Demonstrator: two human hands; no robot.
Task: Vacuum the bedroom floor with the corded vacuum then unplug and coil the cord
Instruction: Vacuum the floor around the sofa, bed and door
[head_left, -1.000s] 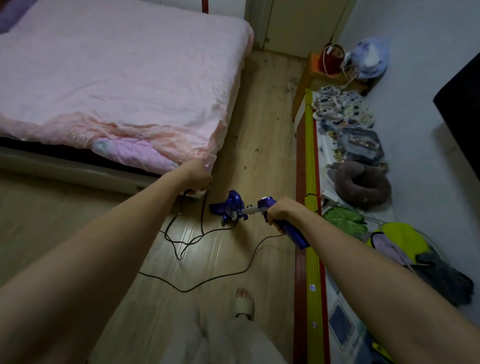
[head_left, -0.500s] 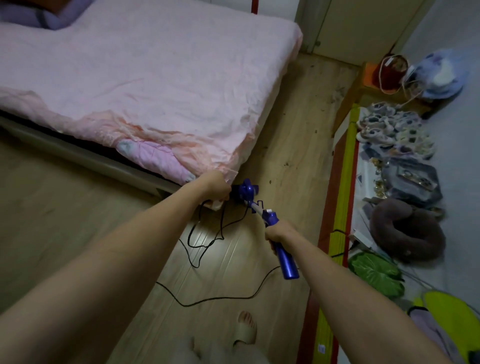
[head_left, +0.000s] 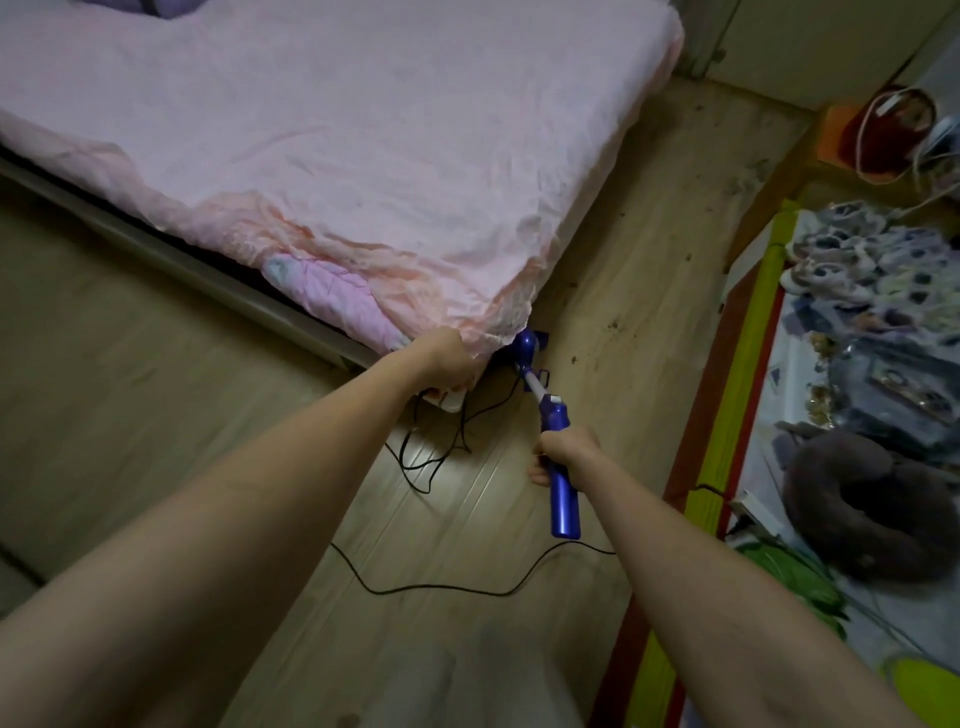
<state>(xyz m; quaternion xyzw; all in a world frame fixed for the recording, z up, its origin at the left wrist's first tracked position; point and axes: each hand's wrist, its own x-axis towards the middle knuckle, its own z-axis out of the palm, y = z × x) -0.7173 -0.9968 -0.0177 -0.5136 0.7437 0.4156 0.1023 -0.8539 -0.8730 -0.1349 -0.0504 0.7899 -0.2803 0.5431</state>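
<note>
Head view (only cam): R hand (head_left: 563, 453) has fingers wrapped round the blue stick vacuum (head_left: 556, 441) at mid-handle; shaft angles fwd/down, the head end reaching under the bed corner, mostly hidden by the overhanging pink sheet (head_left: 363, 156). L hand (head_left: 441, 364) is at that same corner, up against the sheet edge w/ a pale bit below it. Looks like it's lifting or holding the sheet back, but the fingers are hidden, so can't tell if clenched or released. Black cord (head_left: 441, 587) trails loose over the wood floor (head_left: 130, 389): one tangle of loops just below the L hand, a long run curving from the handle's rear end. Floor strip beside the bed shows dark specks. Clutter along the R wall: a dark neck pillow (head_left: 862, 514), a pile of slippers (head_left: 878, 265).

Step, as I read it: still vacuuming, doing the edge under the bed corner. Unplug + coil not started.

Next move needs: keep the sheet clear of the suction head, work along the bed edge twd the specks, and mind the cord loops near the head.
</note>
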